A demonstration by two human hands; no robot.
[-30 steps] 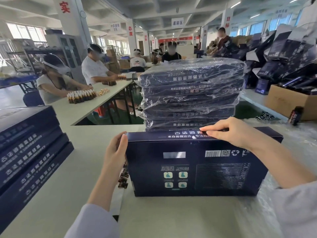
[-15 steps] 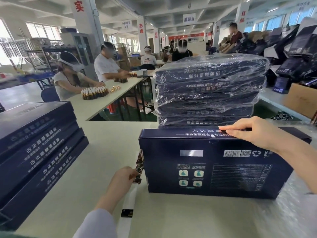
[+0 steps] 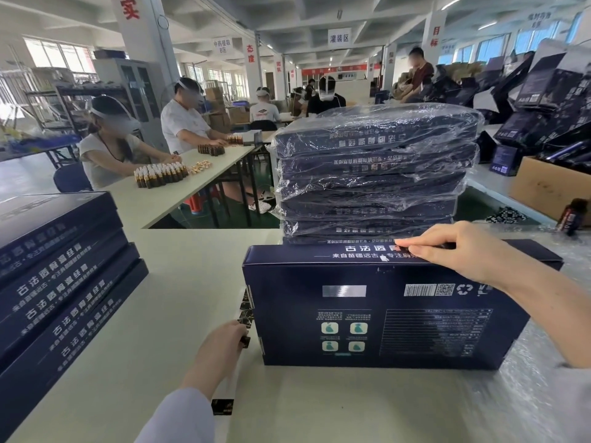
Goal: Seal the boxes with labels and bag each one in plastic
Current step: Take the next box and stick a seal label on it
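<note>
Left hand (image 3: 220,346) pinches a label (image 3: 245,341); right hand (image 3: 454,251) presses flat on the crosswise box (image 3: 367,314).

Only the left hand (image 3: 220,345) has really moved. A second ago it was up flat against the left end of the box (image 3: 383,314). It's come off that now and dropped down to the strip of labels (image 3: 246,314) lying along that side. Half a second ago it had pretty much got there, and now its fingertips are on one dark label by the box's near left corner.
</note>
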